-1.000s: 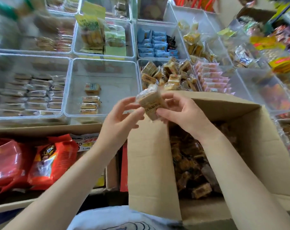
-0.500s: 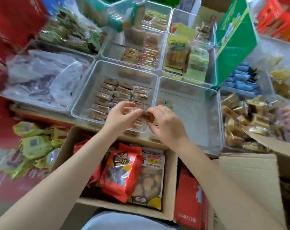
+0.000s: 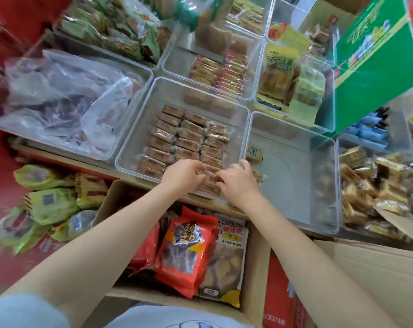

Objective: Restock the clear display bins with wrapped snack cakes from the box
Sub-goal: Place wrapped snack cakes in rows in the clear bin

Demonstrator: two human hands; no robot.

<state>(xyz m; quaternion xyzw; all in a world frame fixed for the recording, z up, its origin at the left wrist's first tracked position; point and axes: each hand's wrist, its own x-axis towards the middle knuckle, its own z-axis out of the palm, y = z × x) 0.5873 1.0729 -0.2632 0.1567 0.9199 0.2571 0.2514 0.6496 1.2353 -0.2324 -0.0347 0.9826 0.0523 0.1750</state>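
The left hand (image 3: 180, 172) and right hand (image 3: 238, 183) each pinch one end of a wrapped snack cake (image 3: 209, 177), holding it low over the near edge of the clear bin (image 3: 129, 147). Just past the fingers, three rows of cakes (image 3: 186, 140) already lie there. The bin to the right (image 3: 328, 185) looks almost empty, so I think much is left to do.

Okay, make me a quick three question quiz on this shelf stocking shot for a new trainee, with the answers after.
1. True or false: both hands are at the near edge of the bin of brown wrapped cakes.
2. What lies in the bin to the right of that one? A) a few loose cakes B) a full stack C) red bags
3. What do the hands hold together?

Key:
1. True: left hand, right hand, bin.
2. A, the right bin.
3. One wrapped cake.
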